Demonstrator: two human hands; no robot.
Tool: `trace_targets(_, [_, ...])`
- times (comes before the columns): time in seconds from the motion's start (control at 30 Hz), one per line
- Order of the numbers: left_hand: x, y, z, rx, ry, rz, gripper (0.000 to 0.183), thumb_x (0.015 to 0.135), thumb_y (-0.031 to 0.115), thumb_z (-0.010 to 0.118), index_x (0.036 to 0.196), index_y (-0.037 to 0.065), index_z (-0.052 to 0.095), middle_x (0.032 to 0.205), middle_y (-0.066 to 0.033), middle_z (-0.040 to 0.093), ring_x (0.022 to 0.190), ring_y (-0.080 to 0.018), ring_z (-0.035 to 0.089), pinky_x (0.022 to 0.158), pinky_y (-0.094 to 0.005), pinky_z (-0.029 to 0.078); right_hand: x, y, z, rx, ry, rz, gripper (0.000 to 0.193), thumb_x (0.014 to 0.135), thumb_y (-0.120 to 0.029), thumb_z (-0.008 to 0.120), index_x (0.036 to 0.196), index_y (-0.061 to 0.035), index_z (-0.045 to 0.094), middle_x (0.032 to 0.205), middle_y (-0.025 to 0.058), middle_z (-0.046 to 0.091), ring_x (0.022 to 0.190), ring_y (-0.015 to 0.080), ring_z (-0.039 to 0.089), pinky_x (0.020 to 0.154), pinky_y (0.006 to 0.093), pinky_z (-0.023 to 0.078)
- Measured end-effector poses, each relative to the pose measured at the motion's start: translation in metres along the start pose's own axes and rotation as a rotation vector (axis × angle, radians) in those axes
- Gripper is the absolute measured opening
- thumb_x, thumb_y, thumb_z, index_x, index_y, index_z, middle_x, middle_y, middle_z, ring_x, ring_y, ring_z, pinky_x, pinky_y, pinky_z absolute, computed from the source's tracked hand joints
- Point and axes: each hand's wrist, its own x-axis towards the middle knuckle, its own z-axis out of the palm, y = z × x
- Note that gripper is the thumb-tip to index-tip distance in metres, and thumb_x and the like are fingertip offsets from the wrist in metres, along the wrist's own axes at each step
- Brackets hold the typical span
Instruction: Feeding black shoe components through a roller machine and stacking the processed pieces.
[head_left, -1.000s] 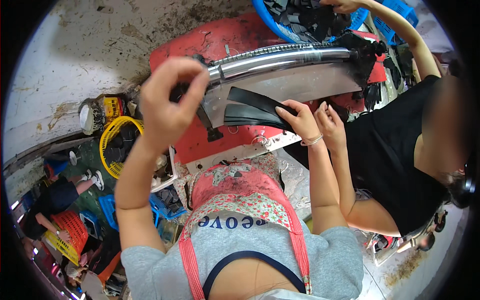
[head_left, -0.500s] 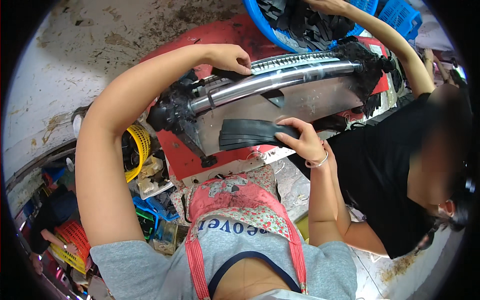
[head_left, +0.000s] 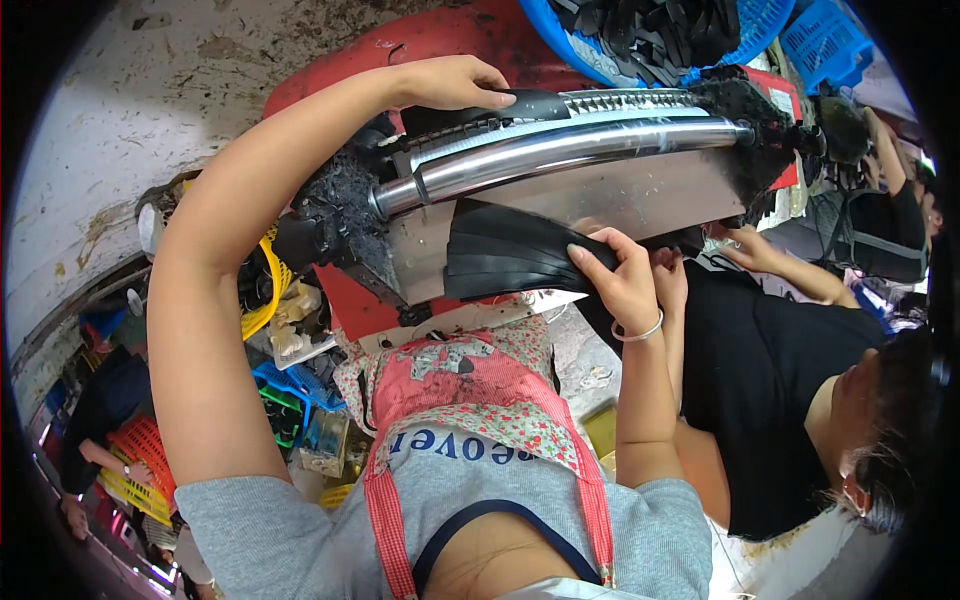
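A fanned stack of flat black rubbery pieces (head_left: 505, 252) is pinched in my right hand (head_left: 618, 272), thumb on top, in front of the machine. My left hand (head_left: 455, 84) reaches over the far side of the roller machine (head_left: 570, 160), its fingers closed on a black flat piece (head_left: 535, 106). That piece lies along the toothed strip behind the shiny metal roller. The underside of the left hand's grip is hidden. Below the roller, a sloping metal plate (head_left: 690, 195) passes behind the fanned stack.
A blue basket (head_left: 600, 68) full of black pieces stands behind the machine, with a smaller blue crate (head_left: 825, 45) to its right. A co-worker in black (head_left: 760, 370) sits close on my right, hands near the machine's front. A yellow basket (head_left: 265, 300) stands at left.
My left hand has lifted slightly, and the black piece now shows along the toothed strip. The stack has spread into a wider fan. The co-worker's arm has come back from the blue basket.
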Motion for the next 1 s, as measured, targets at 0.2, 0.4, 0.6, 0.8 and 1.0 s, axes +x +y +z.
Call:
trace_targets(0.2, [0.001, 0.006, 0.006, 0.084, 0.002, 0.008, 0.048, 0.087, 0.041, 0.053, 0.113, 0.0, 0.055, 0.099, -0.0089, 0.06, 0.091, -0.0165, 0.054, 0.083, -0.0288, 0.041, 0.0, -0.004, 0.006, -0.14, 0.092, 0.068, 0.024, 0.076, -0.019, 0.07, 0.084, 0.0025, 0.062, 0.065, 0.0026, 0.06, 0.06, 0.0063, 0.051, 0.054, 0.023, 0.043])
trace_targets(0.4, [0.001, 0.007, 0.002, 0.074, -0.007, -0.005, 0.048, 0.087, 0.041, 0.053, 0.113, 0.0, 0.055, 0.1, -0.0094, 0.06, 0.093, -0.0175, 0.054, 0.084, -0.0297, 0.041, 0.003, 0.0, 0.001, -0.026, 0.016, -0.086, 0.022, 0.077, -0.017, 0.069, 0.082, 0.0028, 0.061, 0.064, 0.0019, 0.059, 0.06, 0.0059, 0.05, 0.055, 0.0227, 0.043])
trace_targets(0.6, [0.004, -0.002, -0.004, -0.022, 0.01, -0.058, 0.054, 0.085, 0.048, 0.052, 0.111, 0.001, 0.057, 0.105, -0.0117, 0.059, 0.098, -0.0213, 0.054, 0.087, -0.0316, 0.04, 0.017, -0.002, 0.008, -0.146, 0.159, 0.017, 0.022, 0.078, -0.018, 0.068, 0.078, 0.0035, 0.061, 0.061, 0.0022, 0.058, 0.058, 0.0059, 0.05, 0.054, 0.0224, 0.042])
trace_targets(0.8, [0.006, -0.008, -0.007, -0.028, 0.011, -0.037, 0.057, 0.083, 0.051, 0.053, 0.112, 0.002, 0.057, 0.107, -0.0114, 0.058, 0.102, -0.0214, 0.052, 0.09, -0.0323, 0.038, 0.01, -0.005, 0.006, -0.098, 0.11, -0.121, 0.021, 0.077, -0.016, 0.068, 0.077, 0.0038, 0.062, 0.06, 0.0054, 0.06, 0.057, 0.0056, 0.05, 0.052, 0.0233, 0.042])
trace_targets(1.0, [0.003, -0.007, -0.003, -0.06, 0.036, -0.066, 0.058, 0.082, 0.051, 0.055, 0.112, 0.002, 0.057, 0.108, -0.0126, 0.058, 0.104, -0.0217, 0.052, 0.091, -0.0317, 0.037, 0.01, 0.003, 0.013, -0.078, 0.256, -0.118, 0.02, 0.078, -0.016, 0.067, 0.078, 0.0035, 0.063, 0.059, 0.0055, 0.059, 0.056, 0.0054, 0.049, 0.051, 0.0232, 0.041])
